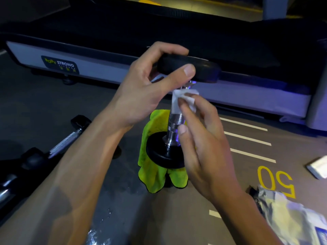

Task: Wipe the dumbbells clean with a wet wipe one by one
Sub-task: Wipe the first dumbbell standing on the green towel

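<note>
A dumbbell [174,121] stands upright at centre, its lower black plate resting on a lime-green cloth [154,175] on the grey floor [109,174]. The left hand [141,89] grips the upper plate from the left, thumb on the near rim & fingers curled over the top. The right hand [200,138] pinches a white wet wipe [184,99] against the chrome handle just below the top plate, fingers wrapped partly round the bar w/ thumb on the near side; that grip is closed on the wipe.

Another dumbbell [65,140] w/ a knurled bar lies on the floor at left, partly behind the left forearm. Near right, a crumpled silvery wrapper [286,213] lies by a yellow "50" [276,181] painted on the floor, w/ white dashes further right. A white packet [318,167] sits at the right edge; can't tell what it is. Across the far side runs a treadmill base [106,68] w/ a "Body Strong" label.
</note>
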### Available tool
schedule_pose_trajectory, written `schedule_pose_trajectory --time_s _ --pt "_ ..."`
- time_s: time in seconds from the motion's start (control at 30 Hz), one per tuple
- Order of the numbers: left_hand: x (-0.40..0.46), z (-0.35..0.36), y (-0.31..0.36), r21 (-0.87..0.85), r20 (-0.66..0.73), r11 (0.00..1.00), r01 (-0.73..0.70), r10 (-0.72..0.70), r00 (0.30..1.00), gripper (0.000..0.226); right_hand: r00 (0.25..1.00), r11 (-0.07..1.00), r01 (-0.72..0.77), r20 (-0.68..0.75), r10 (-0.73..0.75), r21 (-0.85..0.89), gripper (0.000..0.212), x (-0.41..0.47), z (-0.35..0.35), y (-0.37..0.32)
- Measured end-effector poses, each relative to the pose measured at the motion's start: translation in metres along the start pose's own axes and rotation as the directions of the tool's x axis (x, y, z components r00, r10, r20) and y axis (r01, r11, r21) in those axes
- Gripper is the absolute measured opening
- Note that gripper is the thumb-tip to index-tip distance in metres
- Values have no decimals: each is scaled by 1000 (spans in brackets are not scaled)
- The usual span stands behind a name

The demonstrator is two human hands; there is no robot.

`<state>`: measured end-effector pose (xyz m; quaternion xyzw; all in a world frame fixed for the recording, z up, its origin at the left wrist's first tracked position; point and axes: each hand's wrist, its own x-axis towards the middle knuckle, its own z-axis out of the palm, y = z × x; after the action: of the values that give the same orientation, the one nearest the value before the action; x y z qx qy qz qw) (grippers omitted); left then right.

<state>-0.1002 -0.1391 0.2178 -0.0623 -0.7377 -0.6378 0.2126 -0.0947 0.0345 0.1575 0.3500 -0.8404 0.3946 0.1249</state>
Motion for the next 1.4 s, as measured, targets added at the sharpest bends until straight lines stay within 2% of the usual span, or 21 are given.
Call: schedule_pose_trajectory --time_s 0.2,0.33,0.53,0.63,0.87,1.07,1.27,1.4 --pt "-1 -2 -2 -20 -4 1000 6 -6 1000 27 993 991 106 65 -101 -80 38 -19 6 -2" --pt "0 -2 -1 10 3 1000 18 -18 1000 22 994 989 91 -42 -96 -116 48 8 2 -2" --pt "2 -6 -1 32 -46 999 40 -39 998 20 999 999 10 -53 -8 34 46 -4 11 2" --pt "1 -9 -3 33 -56 998 51 -49 997 20 999 999 8 -48 -7 36 43 -3 11 1" --pt "0 -2 -1 5 -9 1000 8 -8 1000 20 980 995 90 -172 -94 -33 52 13 6 -11" --pt "0 -2 -1 -40 11 999 2 -2 1000 19 980 986 107 -151 -126 -130 62 13 11 -10" --pt "0 1 2 -16 25 1000 -16 16 1000 18 979 899 6 -180 -94 -437 51 21 24 -32" --pt "0 0 0 -3 26 1000 -27 27 999 19 976 922 15 -196 -98 -387 53 16 24 -28"
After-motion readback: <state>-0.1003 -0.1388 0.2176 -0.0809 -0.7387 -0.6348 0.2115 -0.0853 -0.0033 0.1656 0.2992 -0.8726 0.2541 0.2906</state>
